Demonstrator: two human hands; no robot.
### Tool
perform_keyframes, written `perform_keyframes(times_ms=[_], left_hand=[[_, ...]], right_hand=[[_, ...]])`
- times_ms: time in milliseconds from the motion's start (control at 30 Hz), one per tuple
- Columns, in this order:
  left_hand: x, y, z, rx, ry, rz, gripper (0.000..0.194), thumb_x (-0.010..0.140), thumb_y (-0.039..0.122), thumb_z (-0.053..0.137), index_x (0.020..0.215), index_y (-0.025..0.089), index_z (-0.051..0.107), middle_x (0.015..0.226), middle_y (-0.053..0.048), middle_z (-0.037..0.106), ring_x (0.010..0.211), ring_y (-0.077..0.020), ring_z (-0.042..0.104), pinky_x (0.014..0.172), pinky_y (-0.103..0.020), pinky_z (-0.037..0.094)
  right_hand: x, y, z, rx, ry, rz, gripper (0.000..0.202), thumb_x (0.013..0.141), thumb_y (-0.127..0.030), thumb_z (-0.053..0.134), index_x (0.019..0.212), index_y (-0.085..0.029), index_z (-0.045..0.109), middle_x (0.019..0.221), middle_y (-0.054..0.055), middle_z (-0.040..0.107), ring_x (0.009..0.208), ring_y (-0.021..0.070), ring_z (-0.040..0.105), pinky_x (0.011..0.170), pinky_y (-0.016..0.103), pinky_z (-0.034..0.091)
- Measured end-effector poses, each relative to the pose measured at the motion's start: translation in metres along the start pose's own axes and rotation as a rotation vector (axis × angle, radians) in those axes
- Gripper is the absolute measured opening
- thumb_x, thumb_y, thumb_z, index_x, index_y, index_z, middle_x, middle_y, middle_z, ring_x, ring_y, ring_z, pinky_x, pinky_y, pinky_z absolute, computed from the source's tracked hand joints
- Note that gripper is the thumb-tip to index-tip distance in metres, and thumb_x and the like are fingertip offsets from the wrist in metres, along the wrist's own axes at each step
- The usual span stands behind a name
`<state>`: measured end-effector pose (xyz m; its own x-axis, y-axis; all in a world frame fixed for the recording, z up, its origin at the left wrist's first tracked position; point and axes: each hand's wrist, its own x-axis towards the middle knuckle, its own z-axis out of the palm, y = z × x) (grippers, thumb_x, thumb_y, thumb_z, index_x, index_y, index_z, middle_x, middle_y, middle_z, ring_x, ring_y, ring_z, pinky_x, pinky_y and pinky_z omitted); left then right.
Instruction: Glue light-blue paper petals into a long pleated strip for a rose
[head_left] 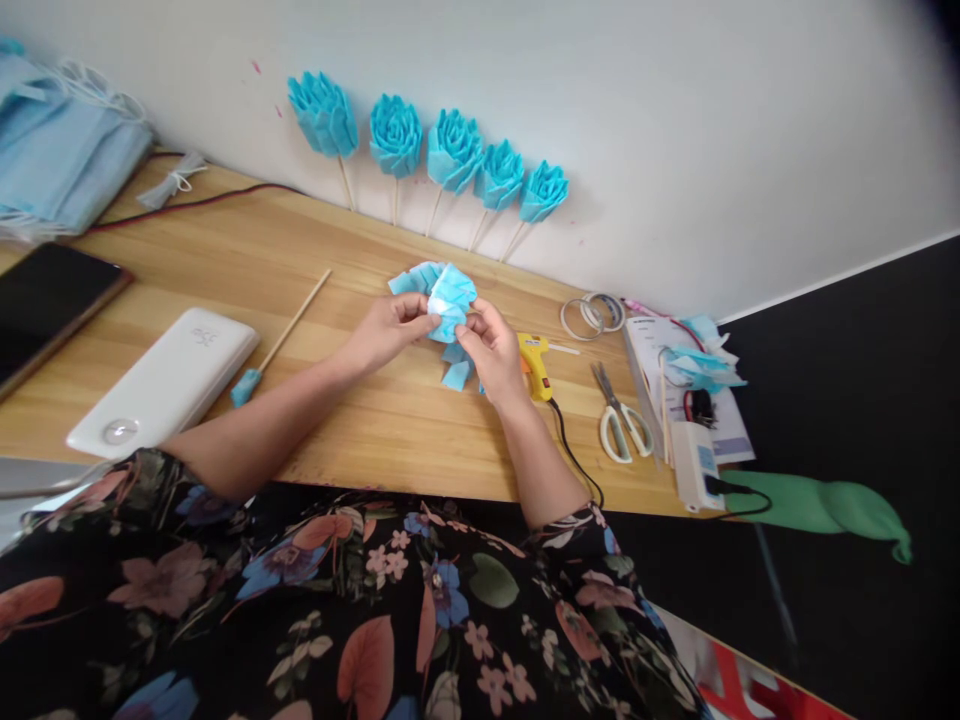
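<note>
Between my two hands, above the wooden table, is a folded piece of light blue fabric [452,298] with pleats across it. My left hand [394,328] pinches its left edge with thumb and fingertips. At its lower right edge, my right hand [491,345] pinches it the same way. More blue folded pieces [456,373] lie on the table under and behind the hands, partly covered by them. Close to my right hand lies a yellow glue gun [534,365], its rear partly hidden. A thin stick [296,318] with a small blue wrapped tip lies left of my left arm.
Several blue fabric flowers [396,135] on sticks lean against the wall. White-handled scissors [619,420], tape rolls [592,315] and a power strip [694,465] are at right. A white power bank [169,380], a phone [56,310] and stacked masks [64,140] are at left.
</note>
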<state>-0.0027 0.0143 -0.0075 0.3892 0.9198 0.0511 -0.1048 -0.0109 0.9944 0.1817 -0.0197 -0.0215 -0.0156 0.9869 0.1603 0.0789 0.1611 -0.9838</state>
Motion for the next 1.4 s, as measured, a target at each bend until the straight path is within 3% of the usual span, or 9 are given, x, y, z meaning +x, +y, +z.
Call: perform_keyframes(times_ms=[167,367,533,767,967,1167,1300,1400], left_hand=[[0.0,0.0,0.001,-0.019,-0.008,-0.011,0.034,0.074,0.047,0.078,0.081,0.016,0.067,0.08,-0.002,0.066,0.073,-0.0142,0.057,0.072,-0.029,0.046],[0.001,-0.001,0.0,-0.013,-0.038,0.002,0.038,0.075,0.051,0.079,0.081,0.016,0.065,0.079,-0.002,0.064,0.074,-0.0143,0.057,0.072,-0.029,0.046],[0.0,0.0,0.0,0.032,-0.08,0.029,0.035,0.079,0.049,0.077,0.078,0.017,0.063,0.075,0.0,0.059,0.071,-0.013,0.054,0.07,-0.028,0.044],[0.0,0.003,0.0,0.043,-0.08,0.019,0.044,0.082,0.057,0.074,0.071,0.018,0.059,0.069,0.001,0.054,0.066,-0.0126,0.052,0.067,-0.027,0.045],[0.001,-0.002,-0.001,0.03,-0.04,0.015,0.037,0.077,0.05,0.077,0.072,0.017,0.062,0.068,0.001,0.057,0.065,-0.0117,0.051,0.065,-0.026,0.044],[0.0,0.001,0.0,0.077,-0.057,0.038,0.034,0.078,0.047,0.074,0.069,0.017,0.059,0.066,0.001,0.054,0.064,-0.0112,0.048,0.065,-0.027,0.04],[-0.001,0.003,0.0,0.12,-0.071,0.055,0.035,0.08,0.046,0.072,0.065,0.018,0.058,0.064,0.002,0.051,0.061,-0.0107,0.043,0.061,-0.027,0.035],[-0.001,0.003,0.0,0.139,-0.082,0.05,0.035,0.08,0.045,0.072,0.066,0.018,0.057,0.065,0.002,0.051,0.062,-0.0113,0.043,0.062,-0.028,0.034]], right_hand=[[0.0,0.001,0.0,-0.031,0.019,0.004,0.044,0.085,-0.052,0.075,0.121,-0.029,0.064,0.077,-0.003,0.062,0.07,0.0153,0.057,0.069,0.033,0.053],[0.0,-0.002,0.002,0.007,0.065,0.004,0.048,0.084,-0.066,0.072,0.111,-0.027,0.066,0.086,-0.001,0.066,0.081,0.0171,0.061,0.079,0.035,0.056],[0.0,-0.003,0.005,0.037,0.017,0.017,0.044,0.081,-0.061,0.078,0.104,-0.026,0.066,0.09,0.001,0.071,0.087,0.0181,0.065,0.085,0.036,0.057],[0.0,-0.003,0.004,-0.023,0.065,0.045,0.046,0.08,-0.066,0.074,0.1,-0.026,0.064,0.087,0.001,0.069,0.083,0.0184,0.064,0.08,0.035,0.057],[-0.001,-0.003,0.004,-0.026,0.092,0.024,0.042,0.083,-0.065,0.071,0.099,-0.026,0.065,0.088,0.001,0.066,0.086,0.0187,0.062,0.08,0.033,0.054],[-0.002,-0.012,0.006,0.037,0.058,0.04,0.04,0.083,-0.064,0.073,0.087,-0.025,0.063,0.082,-0.001,0.064,0.082,0.0164,0.059,0.079,0.031,0.054],[-0.001,-0.008,0.007,0.045,0.015,0.096,0.045,0.075,-0.064,0.08,0.095,-0.026,0.067,0.089,0.001,0.069,0.083,0.018,0.062,0.082,0.035,0.056],[-0.002,-0.002,0.006,0.039,0.021,0.092,0.045,0.076,-0.063,0.08,0.098,-0.025,0.068,0.089,0.001,0.071,0.081,0.018,0.063,0.082,0.036,0.058]])
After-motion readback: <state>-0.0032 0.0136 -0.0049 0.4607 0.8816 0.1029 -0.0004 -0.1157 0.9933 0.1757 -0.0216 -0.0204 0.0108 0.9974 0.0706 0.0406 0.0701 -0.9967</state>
